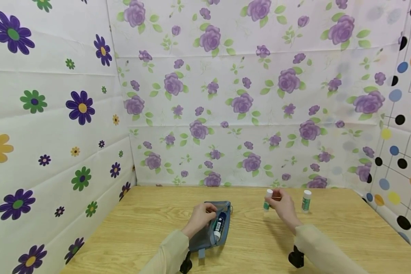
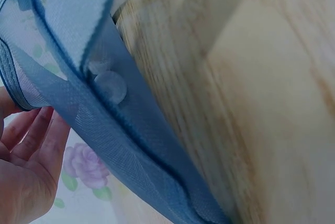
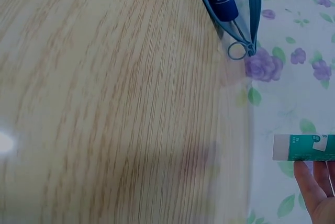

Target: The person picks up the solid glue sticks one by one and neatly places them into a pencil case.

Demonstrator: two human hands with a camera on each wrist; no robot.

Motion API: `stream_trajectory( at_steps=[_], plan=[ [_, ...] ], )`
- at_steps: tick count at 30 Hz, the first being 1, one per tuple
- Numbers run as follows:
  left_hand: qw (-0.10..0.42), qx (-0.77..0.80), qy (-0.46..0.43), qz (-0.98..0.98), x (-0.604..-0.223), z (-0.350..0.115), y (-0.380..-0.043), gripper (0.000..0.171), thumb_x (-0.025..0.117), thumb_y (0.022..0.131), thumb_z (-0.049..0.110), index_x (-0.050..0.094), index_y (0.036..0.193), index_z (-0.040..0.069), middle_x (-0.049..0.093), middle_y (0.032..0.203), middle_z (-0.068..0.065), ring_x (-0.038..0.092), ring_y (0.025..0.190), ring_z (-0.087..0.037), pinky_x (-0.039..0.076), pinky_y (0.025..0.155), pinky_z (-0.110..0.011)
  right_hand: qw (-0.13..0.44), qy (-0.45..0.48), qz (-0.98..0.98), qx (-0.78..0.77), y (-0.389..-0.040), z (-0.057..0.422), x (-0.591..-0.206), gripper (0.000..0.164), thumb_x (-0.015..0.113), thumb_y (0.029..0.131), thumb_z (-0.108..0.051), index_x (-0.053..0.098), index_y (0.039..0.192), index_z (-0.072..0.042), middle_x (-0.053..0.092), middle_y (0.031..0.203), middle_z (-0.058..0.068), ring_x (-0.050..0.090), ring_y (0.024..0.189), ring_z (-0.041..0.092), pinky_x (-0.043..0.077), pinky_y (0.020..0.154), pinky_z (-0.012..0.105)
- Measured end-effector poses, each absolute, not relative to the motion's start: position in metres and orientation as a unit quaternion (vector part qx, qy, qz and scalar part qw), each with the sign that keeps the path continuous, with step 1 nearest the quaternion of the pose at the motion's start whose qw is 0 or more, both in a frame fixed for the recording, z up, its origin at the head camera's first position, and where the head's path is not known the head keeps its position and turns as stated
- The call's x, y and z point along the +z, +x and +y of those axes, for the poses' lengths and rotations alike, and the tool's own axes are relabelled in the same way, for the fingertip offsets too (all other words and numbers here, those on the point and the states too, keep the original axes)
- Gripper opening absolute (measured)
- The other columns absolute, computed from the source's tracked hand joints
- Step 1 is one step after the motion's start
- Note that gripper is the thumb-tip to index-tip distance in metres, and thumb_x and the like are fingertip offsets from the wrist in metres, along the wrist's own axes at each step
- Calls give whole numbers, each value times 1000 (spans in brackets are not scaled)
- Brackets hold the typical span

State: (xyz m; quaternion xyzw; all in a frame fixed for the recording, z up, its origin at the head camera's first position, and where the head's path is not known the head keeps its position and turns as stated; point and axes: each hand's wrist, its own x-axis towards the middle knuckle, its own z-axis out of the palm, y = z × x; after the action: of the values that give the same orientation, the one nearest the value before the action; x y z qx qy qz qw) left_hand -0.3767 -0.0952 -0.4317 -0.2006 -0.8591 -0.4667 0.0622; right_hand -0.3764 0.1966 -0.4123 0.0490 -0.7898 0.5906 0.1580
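White cloth with purple roses (image 1: 219, 114) covers the back of the room, and below it the wood-grain surface (image 1: 150, 213) fills the lower part of the frame. At lower centre, the left hand (image 1: 200, 219) has its fingers bent over the rim of a blue mesh pouch (image 1: 203, 241), probably to keep its mouth apart; a dark blue tube (image 1: 220, 224) lies inside. To the right, the right hand (image 1: 283, 205) pinches a green-and-white stick (image 1: 266, 205) between thumb and fingers, nearly upright; whether it touches the surface, I cannot tell. A similar stick (image 1: 306, 201) stands further right, perhaps upright for easy taking. Flowered cloth (image 1: 54, 125) hangs at the left, dotted cloth (image 1: 395, 152) at the right.
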Motion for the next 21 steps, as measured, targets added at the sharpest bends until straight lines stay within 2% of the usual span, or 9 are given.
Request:
stream_trajectory(
  at_steps=[21],
  plan=[
    [67, -467, -212, -856, -430, -95, -374, 16, 55, 82, -2, 64, 94, -1, 57, 76, -1, 48, 48, -12, 42, 39, -26, 125, 61, -771, 622, -371, 178, -409, 28, 61, 84, -1, 49, 107, 9, 54, 99, 19, 56, 87, 28, 49, 73, 40]
  ],
)
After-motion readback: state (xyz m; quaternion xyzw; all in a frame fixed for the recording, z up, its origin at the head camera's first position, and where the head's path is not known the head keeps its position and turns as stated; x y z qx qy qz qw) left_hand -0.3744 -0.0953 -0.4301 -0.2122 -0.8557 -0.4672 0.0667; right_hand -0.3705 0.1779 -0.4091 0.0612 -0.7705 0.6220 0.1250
